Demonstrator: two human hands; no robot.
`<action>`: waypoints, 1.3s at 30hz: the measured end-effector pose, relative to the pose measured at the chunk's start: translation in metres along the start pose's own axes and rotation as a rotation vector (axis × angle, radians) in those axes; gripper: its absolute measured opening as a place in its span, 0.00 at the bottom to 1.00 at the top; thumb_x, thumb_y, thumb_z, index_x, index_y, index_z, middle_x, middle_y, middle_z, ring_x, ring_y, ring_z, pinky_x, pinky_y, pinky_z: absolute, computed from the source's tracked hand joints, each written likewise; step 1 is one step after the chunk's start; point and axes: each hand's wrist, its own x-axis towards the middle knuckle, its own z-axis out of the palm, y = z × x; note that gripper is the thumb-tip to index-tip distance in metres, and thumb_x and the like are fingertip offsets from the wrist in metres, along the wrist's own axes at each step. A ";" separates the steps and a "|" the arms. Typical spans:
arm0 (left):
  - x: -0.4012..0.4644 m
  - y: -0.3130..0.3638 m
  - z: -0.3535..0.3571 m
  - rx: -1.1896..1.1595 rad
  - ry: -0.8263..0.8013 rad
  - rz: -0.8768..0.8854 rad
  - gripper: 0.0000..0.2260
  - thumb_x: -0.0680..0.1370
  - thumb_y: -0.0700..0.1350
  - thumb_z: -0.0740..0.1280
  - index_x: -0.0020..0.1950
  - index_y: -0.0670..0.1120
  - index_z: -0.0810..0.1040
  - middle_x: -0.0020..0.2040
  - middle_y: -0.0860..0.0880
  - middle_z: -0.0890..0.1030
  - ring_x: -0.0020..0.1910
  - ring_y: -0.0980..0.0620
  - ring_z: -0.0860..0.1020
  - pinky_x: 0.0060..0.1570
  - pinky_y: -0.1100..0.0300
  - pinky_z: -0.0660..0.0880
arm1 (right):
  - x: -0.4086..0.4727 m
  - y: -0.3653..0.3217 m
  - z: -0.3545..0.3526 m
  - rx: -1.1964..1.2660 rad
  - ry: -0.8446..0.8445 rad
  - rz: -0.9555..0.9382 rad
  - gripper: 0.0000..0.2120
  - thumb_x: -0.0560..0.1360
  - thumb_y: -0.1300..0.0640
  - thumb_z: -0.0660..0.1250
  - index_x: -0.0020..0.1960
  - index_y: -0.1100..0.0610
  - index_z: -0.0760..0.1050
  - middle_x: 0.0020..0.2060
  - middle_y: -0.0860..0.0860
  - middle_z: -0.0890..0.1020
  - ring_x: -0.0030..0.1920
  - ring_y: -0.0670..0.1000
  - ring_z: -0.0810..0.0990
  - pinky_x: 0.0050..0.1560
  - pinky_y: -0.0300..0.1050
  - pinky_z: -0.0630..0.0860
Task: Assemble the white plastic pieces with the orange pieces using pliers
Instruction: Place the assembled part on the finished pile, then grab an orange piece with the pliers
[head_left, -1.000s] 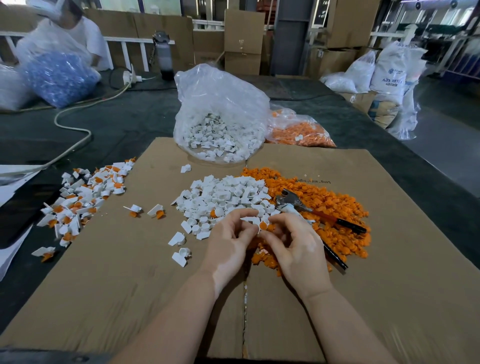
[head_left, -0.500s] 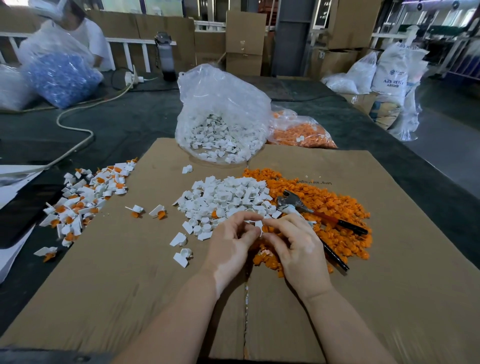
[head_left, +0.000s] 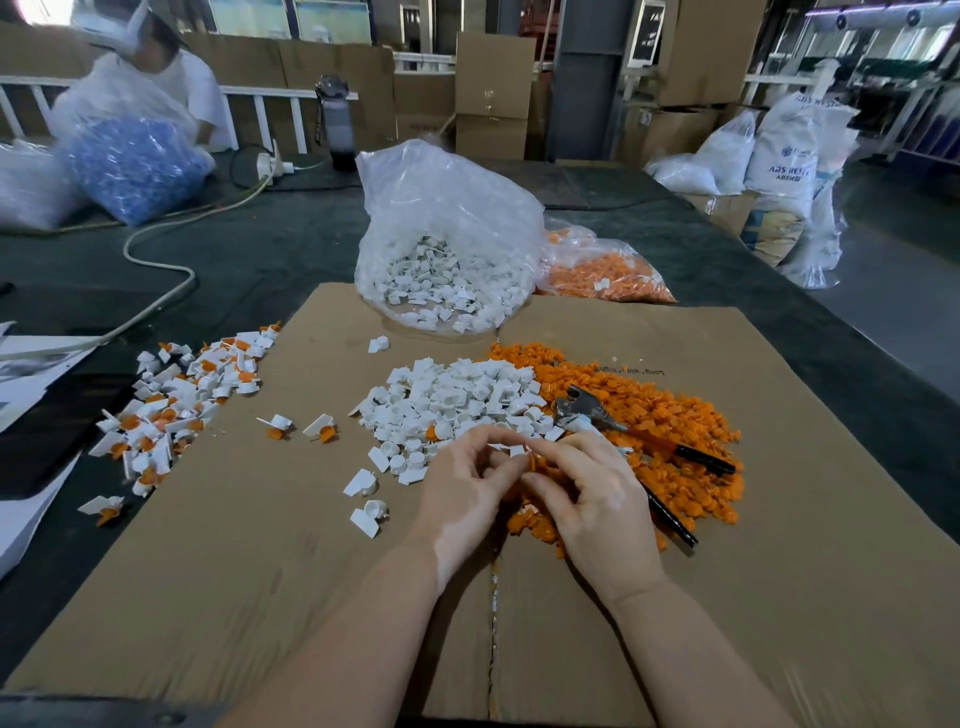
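Over the cardboard (head_left: 779, 597), the left hand (head_left: 462, 499) and right hand (head_left: 597, 499) met fingertip to fingertip, each pinching a small piece, probably to mate white (head_left: 457, 395) with orange (head_left: 675, 415); the pliers (head_left: 587, 410) lay unused on the orange heap.

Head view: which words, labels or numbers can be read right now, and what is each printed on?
"ABS RES…", cut off: white woven sack at far right.
Small logo text above it: too small to read.
Upside-down print, roughly "Long… night": brown cardboard sheet, too blurred to confirm.
Nothing else readable.
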 end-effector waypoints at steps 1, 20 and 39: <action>0.000 0.000 0.000 -0.004 0.004 -0.001 0.05 0.75 0.38 0.67 0.47 0.48 0.78 0.34 0.42 0.73 0.35 0.49 0.70 0.34 0.64 0.69 | 0.000 -0.001 -0.002 -0.045 0.019 0.006 0.12 0.70 0.58 0.73 0.53 0.59 0.81 0.41 0.51 0.80 0.45 0.52 0.78 0.46 0.49 0.74; 0.024 0.016 -0.001 -0.262 0.153 -0.263 0.06 0.76 0.36 0.66 0.53 0.40 0.76 0.32 0.47 0.80 0.26 0.56 0.72 0.27 0.67 0.69 | 0.052 0.009 -0.048 -0.476 -0.461 0.498 0.15 0.76 0.42 0.58 0.49 0.54 0.66 0.46 0.50 0.76 0.48 0.53 0.75 0.44 0.47 0.70; 0.050 0.028 -0.008 -0.314 0.282 -0.277 0.03 0.78 0.33 0.62 0.49 0.38 0.74 0.32 0.45 0.75 0.27 0.55 0.72 0.24 0.69 0.71 | 0.064 -0.024 -0.052 0.339 -0.831 0.686 0.10 0.78 0.52 0.58 0.44 0.58 0.71 0.34 0.56 0.76 0.33 0.52 0.75 0.32 0.44 0.70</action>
